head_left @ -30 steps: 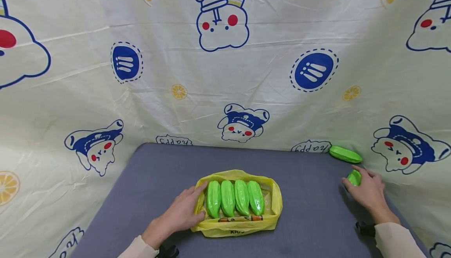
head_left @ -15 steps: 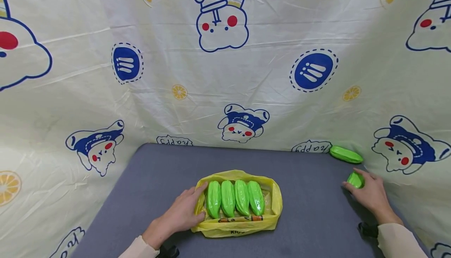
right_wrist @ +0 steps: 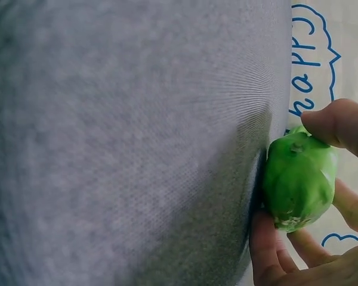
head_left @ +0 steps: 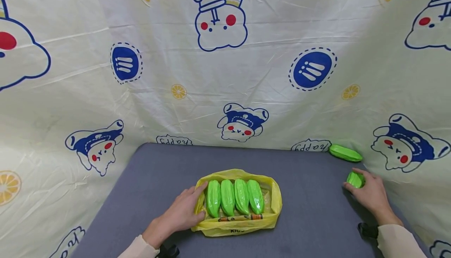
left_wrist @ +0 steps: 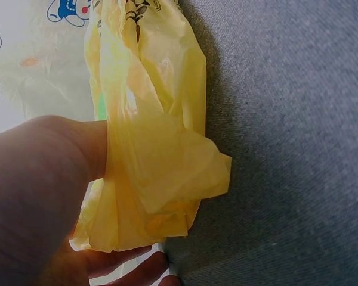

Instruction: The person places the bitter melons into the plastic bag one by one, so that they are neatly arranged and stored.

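Several glossy green ridged gourds (head_left: 227,198) lie side by side inside a yellow plastic bag (head_left: 243,227) with its mouth spread wide. At the bag's left side my left hand (head_left: 183,210) holds the rim; in the left wrist view the thumb goes behind the yellow plastic (left_wrist: 149,143). Over at the right table edge, my right hand (head_left: 370,193) grips another green gourd (head_left: 356,179). The right wrist view shows this gourd (right_wrist: 299,179) end-on, with the thumb on one side and fingers on the other, close against the tabletop. Its far end is hidden.
A further green gourd (head_left: 345,153) lies at the far right corner of the grey table (head_left: 310,211), beyond my right hand. A printed cream sheet (head_left: 267,74) hangs behind the table and along both sides.
My right hand and the gourd it grips have shifted very slightly right and nearer to me. The left hand and the bag stay where they were.
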Motion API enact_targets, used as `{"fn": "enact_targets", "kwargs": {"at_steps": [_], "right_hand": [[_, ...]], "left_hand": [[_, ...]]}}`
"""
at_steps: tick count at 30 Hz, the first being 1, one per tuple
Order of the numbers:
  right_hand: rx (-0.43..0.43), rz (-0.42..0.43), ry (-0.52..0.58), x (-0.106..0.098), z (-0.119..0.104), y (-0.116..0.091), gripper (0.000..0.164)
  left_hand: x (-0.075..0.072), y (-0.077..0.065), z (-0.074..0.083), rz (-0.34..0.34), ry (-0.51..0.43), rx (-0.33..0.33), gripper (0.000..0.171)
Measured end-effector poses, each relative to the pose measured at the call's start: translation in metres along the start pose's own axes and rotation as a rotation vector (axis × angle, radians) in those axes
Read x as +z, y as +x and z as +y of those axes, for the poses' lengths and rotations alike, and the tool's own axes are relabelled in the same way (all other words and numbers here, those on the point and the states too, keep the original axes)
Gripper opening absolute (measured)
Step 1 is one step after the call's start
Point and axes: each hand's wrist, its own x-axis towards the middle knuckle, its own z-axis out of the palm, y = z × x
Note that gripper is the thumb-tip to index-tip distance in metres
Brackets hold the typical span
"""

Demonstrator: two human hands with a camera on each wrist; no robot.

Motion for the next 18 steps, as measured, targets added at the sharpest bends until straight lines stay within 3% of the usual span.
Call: {"fn": "enact_targets", "kwargs": {"at_steps": [18], "right_hand": [[-0.093, 0.037, 0.018, -0.004, -0.024, -0.010, 0.071]], "left_hand": [[-0.002, 0.000, 0.000, -0.009, -0.002, -0.010, 0.093]]}}
